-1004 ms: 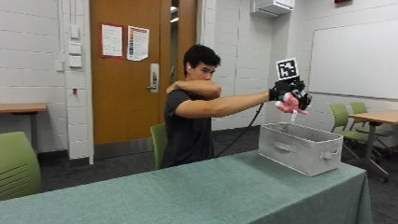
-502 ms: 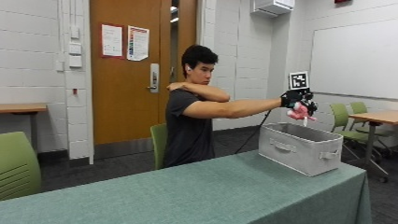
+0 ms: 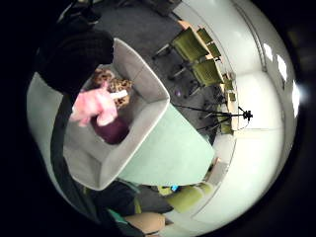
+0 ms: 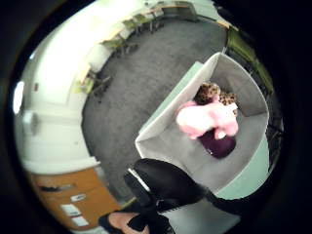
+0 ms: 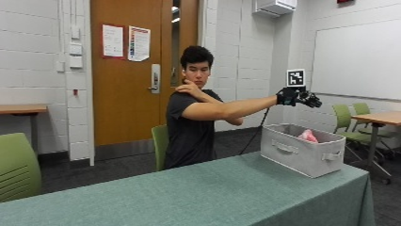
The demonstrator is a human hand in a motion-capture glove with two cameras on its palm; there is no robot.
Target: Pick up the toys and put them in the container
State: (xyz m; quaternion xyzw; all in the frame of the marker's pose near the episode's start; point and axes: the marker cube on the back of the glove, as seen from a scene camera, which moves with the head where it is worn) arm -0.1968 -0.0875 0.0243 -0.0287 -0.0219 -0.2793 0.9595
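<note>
A grey fabric container (image 5: pixel 300 151) stands at the right end of the green table (image 5: pixel 206 193). My gloved right hand (image 5: pixel 300 97) hovers above it with fingers spread, holding nothing. A pink plush toy (image 5: pixel 308 136) shows just over the container's rim. In the palm views the pink toy (image 3: pixel 96 106) (image 4: pixel 207 119) lies over a leopard-print toy (image 3: pixel 112 82) (image 4: pixel 209 91) and a dark purple toy (image 3: pixel 114 131) (image 4: pixel 218 145) inside the container (image 3: pixel 148 84) (image 4: pixel 168 146). The black glove (image 3: pixel 74 54) (image 4: pixel 165 183) sits at each palm view's edge.
Green chairs (image 5: pixel 348 123) and a wooden table (image 5: pixel 379 117) stand right of the container. A green chair (image 5: pixel 15 167) is at the near left. A tripod (image 3: pixel 224 116) stands on the carpet beyond the table. The person's bare hand rests on their own shoulder (image 5: pixel 187 88).
The hand held the pink toy above the container; its fingers have spread and the toy now sits down in the container. The arm stays stretched out over it.
</note>
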